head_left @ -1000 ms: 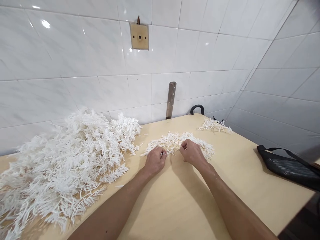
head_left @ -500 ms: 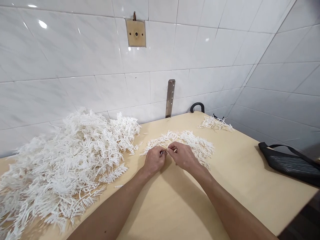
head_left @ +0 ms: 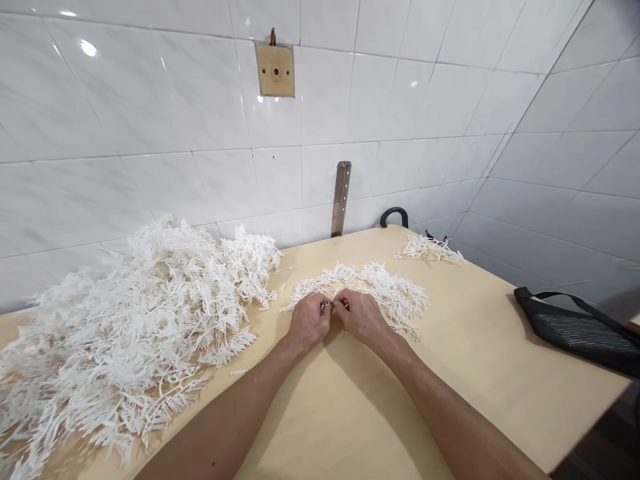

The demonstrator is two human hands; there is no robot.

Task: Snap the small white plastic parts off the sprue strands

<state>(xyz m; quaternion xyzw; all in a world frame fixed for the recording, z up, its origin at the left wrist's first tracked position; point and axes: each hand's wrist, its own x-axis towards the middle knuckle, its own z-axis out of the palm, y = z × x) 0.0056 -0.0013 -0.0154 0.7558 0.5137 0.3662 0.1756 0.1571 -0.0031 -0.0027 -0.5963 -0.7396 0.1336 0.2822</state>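
Close together over the table, my left hand and my right hand meet at the fingertips. The left fingers are curled round something small, of which only a whitish and dark bit shows. Thumb and forefinger of the right hand are pinched right beside it; whatever lies between them is too small to make out. Just behind both hands spreads a small heap of white, thin, branching plastic-looking sprigs. To the left rises a much larger pile of the same white sprigs.
A third small bunch of white sprigs lies at the table's far right corner. On the right edge rests a black mesh bag. A black curved handle and a metal strip stand behind the wooden table, by the tiled wall.
My right hand has shifted slightly left and down, its fingertips now closer to the left ones. The left hand stays nearly in place. The view has tilted a little.
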